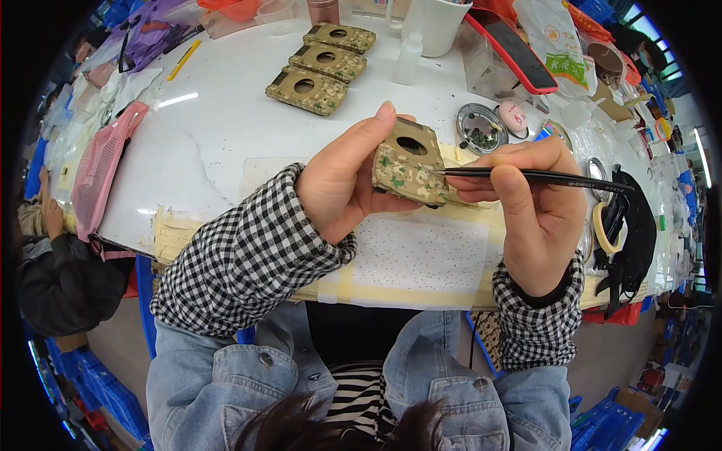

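A toy tank hull (404,171) in tan, brown and green camouflage, with an oval hole in its top, rests in my left hand (335,177). The thumb lies along its left side and the other fingers pass underneath, partly hidden. My right hand (538,218) pinches a pair of black tweezers (560,178) between thumb and fingers. Their thin metal tips meet the hull's right side, or hover just over it; I cannot tell which. Whether the tips hold anything is too small to see. Below the hands, a white speckled sheet (421,263) is taped to the table.
Three similar camouflaged hulls (306,87) stand in a row farther back. A round clear dish (481,124) with small green bits sits beside a pink oval object (513,116). Behind are a red-cased phone (515,52), a white mug (444,26) and a small bottle (408,56).
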A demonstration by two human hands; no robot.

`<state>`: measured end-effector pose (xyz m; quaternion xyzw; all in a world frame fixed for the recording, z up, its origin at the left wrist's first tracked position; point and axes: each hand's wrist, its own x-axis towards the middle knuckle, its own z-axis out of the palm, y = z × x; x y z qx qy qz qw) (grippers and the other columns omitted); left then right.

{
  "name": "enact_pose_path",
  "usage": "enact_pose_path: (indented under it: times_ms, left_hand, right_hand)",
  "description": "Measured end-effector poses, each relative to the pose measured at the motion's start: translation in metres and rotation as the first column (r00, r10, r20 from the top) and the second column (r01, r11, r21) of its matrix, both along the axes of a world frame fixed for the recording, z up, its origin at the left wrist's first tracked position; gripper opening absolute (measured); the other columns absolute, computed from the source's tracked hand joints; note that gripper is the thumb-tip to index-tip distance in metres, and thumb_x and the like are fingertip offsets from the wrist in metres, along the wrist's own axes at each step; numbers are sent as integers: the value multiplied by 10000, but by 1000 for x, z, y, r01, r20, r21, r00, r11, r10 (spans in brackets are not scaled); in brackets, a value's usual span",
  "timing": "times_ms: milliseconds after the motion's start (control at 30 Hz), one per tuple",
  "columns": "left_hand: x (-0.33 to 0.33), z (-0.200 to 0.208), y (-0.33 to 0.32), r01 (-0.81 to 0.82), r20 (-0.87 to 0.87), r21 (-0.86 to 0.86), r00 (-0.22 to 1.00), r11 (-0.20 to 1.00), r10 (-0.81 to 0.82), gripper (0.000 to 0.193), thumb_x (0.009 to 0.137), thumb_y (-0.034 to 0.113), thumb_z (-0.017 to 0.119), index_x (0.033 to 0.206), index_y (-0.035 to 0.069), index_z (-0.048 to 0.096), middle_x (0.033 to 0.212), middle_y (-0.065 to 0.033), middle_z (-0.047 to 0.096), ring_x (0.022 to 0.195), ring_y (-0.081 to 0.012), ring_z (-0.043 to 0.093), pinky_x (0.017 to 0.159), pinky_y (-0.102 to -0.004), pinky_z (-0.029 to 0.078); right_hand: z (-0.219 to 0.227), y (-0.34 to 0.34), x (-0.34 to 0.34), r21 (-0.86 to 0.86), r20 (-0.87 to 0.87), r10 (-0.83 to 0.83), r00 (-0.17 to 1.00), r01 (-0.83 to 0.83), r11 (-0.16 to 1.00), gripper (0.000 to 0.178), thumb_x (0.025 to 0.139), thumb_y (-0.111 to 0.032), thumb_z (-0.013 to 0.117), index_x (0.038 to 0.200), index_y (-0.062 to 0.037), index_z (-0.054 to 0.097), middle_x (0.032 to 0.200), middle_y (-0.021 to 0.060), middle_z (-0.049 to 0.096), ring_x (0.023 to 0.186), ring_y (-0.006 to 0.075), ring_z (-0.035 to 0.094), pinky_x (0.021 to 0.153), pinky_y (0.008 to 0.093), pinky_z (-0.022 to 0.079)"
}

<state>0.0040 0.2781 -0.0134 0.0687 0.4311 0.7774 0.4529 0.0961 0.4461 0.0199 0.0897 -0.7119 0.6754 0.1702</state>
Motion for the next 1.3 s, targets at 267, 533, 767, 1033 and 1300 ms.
enact_pose_path:
  times_ms: [267, 533, 767, 1033, 1300]
  left_hand:
    - [-2, -2, -1, -4, 13, 24, 1000, 1000, 4, 524, 966, 476, 305, 1258, 60, 435, 1189, -147, 563, 1033, -211, 601, 854, -354, 530]
    - [-2, 1, 0, -25, 38, 19, 999, 1000, 24, 506, 969, 459, 309, 1274, 70, 415, 1198, -167, 552, 1029, -238, 605, 849, -359, 541]
    - [-5, -5, -1, -14, 86, 69, 996, 998, 8, 482, 972, 452, 305, 1269, 90, 422, 1172, -168, 566, 873, -260, 659, 738, -317, 576]
    - [-3, -2, 2, -54, 101, 48, 994, 997, 48, 470, 973, 445, 310, 1256, 89, 431, 1170, -189, 563, 871, -247, 657, 726, -303, 573]
    - [-4, -2, -2, 23, 92, 101, 995, 995, -32, 461, 964, 429, 354, 1244, 73, 440, 1145, -167, 573, 943, -229, 634, 764, -329, 561]
  right_hand:
    - [4, 2, 4, 99, -101, -152, 983, 162, 982, 176, 955, -141, 465, 996, 30, 466, 861, 142, 602, 783, 220, 661, 716, 315, 558]
    - [-6, 36, 19, 581, -329, -297, 897, 440, 685, 73, 869, -21, 558, 930, 10, 583, 841, 128, 589, 850, 219, 561, 760, 333, 451]
    - [-21, 35, 13, 795, -359, -237, 903, 429, 430, 237, 649, -22, 745, 866, -32, 649, 781, 106, 580, 811, 287, 541, 696, 349, 447]
    - [-21, 35, 12, 756, -404, -254, 879, 477, 449, 188, 660, -16, 740, 825, -32, 651, 754, 102, 582, 768, 267, 557, 678, 340, 453]
    - [12, 15, 11, 513, -383, -210, 899, 396, 762, 117, 815, 5, 631, 929, 5, 607, 802, 81, 610, 707, 161, 545, 657, 257, 420]
